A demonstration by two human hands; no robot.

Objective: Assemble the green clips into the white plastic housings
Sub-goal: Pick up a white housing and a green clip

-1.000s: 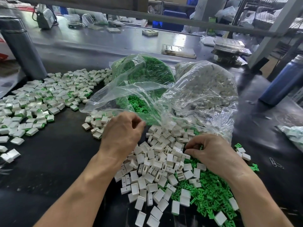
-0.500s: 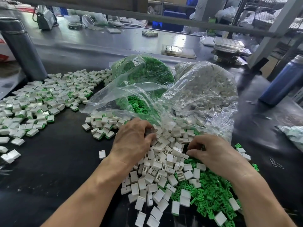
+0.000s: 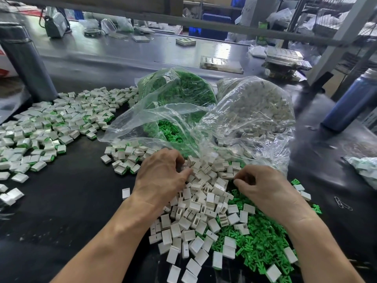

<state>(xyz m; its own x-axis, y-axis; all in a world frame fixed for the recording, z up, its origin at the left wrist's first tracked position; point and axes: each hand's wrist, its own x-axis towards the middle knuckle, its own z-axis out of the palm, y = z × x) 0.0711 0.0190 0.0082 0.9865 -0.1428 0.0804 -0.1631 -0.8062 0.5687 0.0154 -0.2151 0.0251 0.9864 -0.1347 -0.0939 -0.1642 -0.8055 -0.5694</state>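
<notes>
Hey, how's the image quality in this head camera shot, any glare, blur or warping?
Head view: glare streaks the far tabletop and clear bags; wide-angle warping bends the overhead bar; edges are soft, the blue bottle smeared; both hands and nearby housings stay sharp.

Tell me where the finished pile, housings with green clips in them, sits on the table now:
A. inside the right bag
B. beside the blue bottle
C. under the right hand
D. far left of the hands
D: the finished pile spreads across the table's far left, away from both the left hand and the right hand.
</notes>
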